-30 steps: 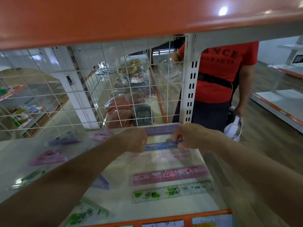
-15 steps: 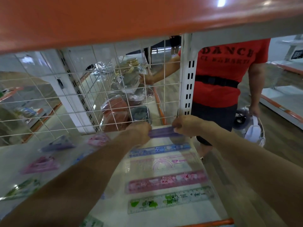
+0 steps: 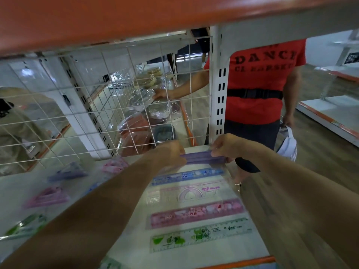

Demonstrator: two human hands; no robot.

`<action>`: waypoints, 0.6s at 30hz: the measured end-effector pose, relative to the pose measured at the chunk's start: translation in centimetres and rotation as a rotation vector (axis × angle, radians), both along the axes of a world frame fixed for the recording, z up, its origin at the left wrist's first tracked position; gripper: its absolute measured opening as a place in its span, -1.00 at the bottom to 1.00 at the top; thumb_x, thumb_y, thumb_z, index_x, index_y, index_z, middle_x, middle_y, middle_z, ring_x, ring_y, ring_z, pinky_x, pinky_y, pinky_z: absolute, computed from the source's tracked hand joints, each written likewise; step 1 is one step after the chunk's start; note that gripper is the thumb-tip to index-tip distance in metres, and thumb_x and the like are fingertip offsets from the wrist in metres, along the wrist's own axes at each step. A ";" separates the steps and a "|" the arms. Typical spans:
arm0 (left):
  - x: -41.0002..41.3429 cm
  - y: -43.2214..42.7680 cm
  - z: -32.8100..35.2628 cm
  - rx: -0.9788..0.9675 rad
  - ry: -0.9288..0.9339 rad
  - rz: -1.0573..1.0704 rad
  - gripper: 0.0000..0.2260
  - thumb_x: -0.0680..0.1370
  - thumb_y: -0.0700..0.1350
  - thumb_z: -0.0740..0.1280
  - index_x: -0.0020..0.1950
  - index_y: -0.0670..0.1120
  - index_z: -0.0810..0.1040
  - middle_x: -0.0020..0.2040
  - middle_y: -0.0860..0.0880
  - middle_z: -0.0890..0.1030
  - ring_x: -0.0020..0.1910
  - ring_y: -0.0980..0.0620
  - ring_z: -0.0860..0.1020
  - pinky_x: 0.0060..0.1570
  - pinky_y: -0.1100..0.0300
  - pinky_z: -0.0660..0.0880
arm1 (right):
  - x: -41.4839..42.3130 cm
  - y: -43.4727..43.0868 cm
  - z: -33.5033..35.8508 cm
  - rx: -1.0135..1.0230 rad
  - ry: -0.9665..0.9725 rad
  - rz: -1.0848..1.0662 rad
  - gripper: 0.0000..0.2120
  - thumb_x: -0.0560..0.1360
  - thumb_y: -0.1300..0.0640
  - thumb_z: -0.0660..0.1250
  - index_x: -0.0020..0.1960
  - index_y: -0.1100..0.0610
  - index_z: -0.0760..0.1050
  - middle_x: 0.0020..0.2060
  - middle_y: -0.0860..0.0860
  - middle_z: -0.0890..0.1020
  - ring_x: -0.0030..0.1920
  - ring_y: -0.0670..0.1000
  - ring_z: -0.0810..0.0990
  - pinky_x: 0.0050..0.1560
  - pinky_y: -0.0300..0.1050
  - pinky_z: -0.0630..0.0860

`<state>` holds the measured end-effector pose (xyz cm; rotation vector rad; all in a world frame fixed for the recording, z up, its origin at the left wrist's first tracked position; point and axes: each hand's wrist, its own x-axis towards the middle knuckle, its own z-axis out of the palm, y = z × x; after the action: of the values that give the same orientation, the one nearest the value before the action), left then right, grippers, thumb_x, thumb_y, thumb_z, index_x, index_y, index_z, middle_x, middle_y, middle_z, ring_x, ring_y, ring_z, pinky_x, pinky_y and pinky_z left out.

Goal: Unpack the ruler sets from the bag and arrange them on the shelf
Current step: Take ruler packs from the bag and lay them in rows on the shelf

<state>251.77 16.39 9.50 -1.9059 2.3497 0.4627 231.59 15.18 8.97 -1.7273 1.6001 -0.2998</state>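
Both hands, left and right, keep a pinching grip on the ends of a purple plastic ruler, carried since a second ago beyond the blue ruler to the white shelf back; likely set-down.

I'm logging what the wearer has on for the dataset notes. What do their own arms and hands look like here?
Both forearms are bare as far as the frame shows, with no sleeve in view. The left hand and right hand have no gloves, and no watch, band or ring shows, though motion blur could hide small details.
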 end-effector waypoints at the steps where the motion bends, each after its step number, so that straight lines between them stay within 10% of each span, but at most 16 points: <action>1: 0.1 0.0 -0.1 -0.004 0.007 0.002 -0.68 0.48 0.02 0.33 0.19 -0.05 0.57 0.09 -0.09 0.61 -0.06 -0.02 0.51 -0.01 0.17 0.45 | 0.2 0.1 0.1 0.058 -0.037 -0.047 -0.79 0.51 0.24 0.37 0.14 0.19 0.51 -0.11 0.03 0.49 -0.09 0.05 0.54 -0.04 -0.07 0.59; 11: 0.1 0.1 -0.2 0.005 0.069 0.037 -0.59 0.48 -0.07 0.33 0.33 -0.04 0.45 0.26 -0.04 0.50 0.17 -0.04 0.48 0.13 0.15 0.44 | -0.4 0.1 0.7 0.150 -0.071 -0.079 -0.70 0.47 0.26 0.41 0.18 0.30 0.50 0.12 0.21 0.54 -0.03 0.11 0.54 -0.20 -0.15 0.58; 18: 1.6 0.2 -0.2 -0.013 -0.053 0.010 -0.59 0.48 -0.06 0.37 0.32 -0.06 0.46 0.21 -0.06 0.53 0.14 -0.04 0.49 0.03 0.21 0.38 | -0.5 0.8 0.5 -0.259 0.165 0.176 -0.81 0.47 0.17 0.38 0.07 0.16 0.58 -0.10 -0.01 0.56 -0.09 0.01 0.53 -0.14 -0.18 0.44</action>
<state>253.41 16.58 9.34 -1.9113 2.3173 0.3936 231.13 16.03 9.45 -2.1251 1.5650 -0.2949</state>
